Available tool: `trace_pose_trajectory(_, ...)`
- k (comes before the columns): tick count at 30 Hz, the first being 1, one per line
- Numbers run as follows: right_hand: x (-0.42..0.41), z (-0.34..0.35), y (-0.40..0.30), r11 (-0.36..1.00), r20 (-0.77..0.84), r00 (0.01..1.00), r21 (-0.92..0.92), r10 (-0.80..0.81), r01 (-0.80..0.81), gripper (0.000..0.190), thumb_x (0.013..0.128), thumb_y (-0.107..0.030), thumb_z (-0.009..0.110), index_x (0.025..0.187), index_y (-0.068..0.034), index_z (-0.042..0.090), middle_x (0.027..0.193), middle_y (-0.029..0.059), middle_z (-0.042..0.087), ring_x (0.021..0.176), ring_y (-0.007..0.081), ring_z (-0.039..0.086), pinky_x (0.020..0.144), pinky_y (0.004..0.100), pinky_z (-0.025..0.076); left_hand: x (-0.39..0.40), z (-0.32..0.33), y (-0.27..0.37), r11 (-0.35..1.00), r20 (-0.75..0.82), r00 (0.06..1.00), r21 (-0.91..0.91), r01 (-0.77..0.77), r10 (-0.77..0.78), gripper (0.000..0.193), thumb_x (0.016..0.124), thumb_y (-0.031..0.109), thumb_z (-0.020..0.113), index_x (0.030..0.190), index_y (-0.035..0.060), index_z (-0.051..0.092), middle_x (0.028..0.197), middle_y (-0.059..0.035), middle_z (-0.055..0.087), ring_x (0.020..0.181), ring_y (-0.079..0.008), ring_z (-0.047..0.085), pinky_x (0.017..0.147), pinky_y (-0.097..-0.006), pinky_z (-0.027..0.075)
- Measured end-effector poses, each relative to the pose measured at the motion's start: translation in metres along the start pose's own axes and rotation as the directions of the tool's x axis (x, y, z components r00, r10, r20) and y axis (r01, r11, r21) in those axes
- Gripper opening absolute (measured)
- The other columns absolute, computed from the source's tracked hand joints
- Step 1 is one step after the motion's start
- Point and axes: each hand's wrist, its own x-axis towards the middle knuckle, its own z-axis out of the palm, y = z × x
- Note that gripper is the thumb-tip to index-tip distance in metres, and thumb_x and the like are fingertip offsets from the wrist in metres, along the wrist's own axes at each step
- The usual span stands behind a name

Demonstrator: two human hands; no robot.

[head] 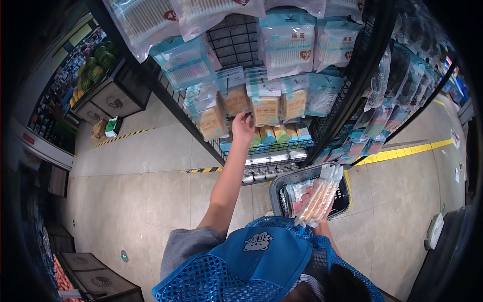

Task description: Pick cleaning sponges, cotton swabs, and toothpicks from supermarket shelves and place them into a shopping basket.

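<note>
My left hand [243,127] reaches up to the wire-grid rack, its fingers partly curled at the lower edge of a hanging pack of bamboo toothpicks [236,100]; whether it grips anything cannot be told. More toothpick packs [265,109] hang just to the right, with bags of cotton swabs [288,51] above them. Low at the right, my right hand [310,190] holds a bundle of clear packs with thin wooden sticks [320,196] over a dark grey plastic basket [279,187]. Other teal-and-clear packs [298,190] are beside the bundle, partly hidden.
Small toothpick containers [281,134] stand on a wire shelf below the hanging packs. A black rack post [349,87] rises between this side and more hanging packs [371,141]. A crate display with watermelons [96,62] is at the far left.
</note>
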Motion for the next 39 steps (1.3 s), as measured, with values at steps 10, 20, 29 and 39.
trace_pose_trajectory(10, 0.003, -0.013, -0.003, 0.997, -0.150, 0.988, -0.077, -0.041, 0.029, 0.056, 0.074, -0.044, 0.039, 0.120, -0.016, 0.024, 0.107, 0.0109, 0.039, 0.094, 0.0286, 0.043, 0.073, 0.0516, 0.036, -0.015, -0.027, -0.017, 0.988, -0.094, 0.987, -0.074, -0.137, 0.130, 0.022, 0.073, 0.027, 0.049, 0.090, 0.0139, 0.046, 0.094, 0.0052, 0.047, 0.092, -0.0085, 0.038, 0.080, -0.0280, 0.020)
trace_pose_trajectory(20, 0.016, -0.006, -0.016, 0.994, -0.072, 0.993, -0.050, 0.099, -0.102, 0.056, 0.075, -0.042, 0.037, 0.121, -0.013, 0.021, 0.106, 0.0109, 0.040, 0.095, 0.0264, 0.042, 0.075, 0.0493, 0.036, -0.091, 0.005, -0.001, 0.903, 0.169, 0.889, -0.147, -0.405, 0.426, 0.033, 0.074, 0.017, 0.050, 0.104, 0.0072, 0.040, 0.100, -0.0036, 0.047, 0.092, -0.0159, 0.045, 0.077, -0.0312, 0.036)
trace_pose_trajectory(29, 0.014, 0.007, -0.022, 0.951, 0.047, 0.976, 0.217, 0.213, -0.218, 0.062, 0.071, -0.044, 0.043, 0.120, -0.012, 0.025, 0.106, 0.0051, 0.040, 0.096, 0.0229, 0.039, 0.083, 0.0503, 0.027, -0.138, 0.006, -0.002, 0.874, 0.140, 0.866, -0.159, -0.460, 0.481, 0.031, 0.073, 0.013, 0.050, 0.102, 0.0044, 0.042, 0.097, -0.0051, 0.050, 0.089, -0.0144, 0.047, 0.075, -0.0278, 0.038)
trace_pose_trajectory(39, 0.008, 0.014, -0.023, 0.972, -0.047, 0.992, 0.213, 0.115, -0.102, 0.066, 0.063, -0.052, 0.047, 0.113, -0.010, 0.033, 0.109, 0.0067, 0.036, 0.102, 0.0228, 0.034, 0.079, 0.0530, 0.030, -0.208, -0.004, -0.066, 0.731, 0.339, 0.838, 0.416, -0.540, 0.427, 0.044, 0.067, -0.001, 0.053, 0.105, 0.0049, 0.031, 0.098, -0.0070, 0.040, 0.092, -0.0147, 0.041, 0.080, -0.0283, 0.033)
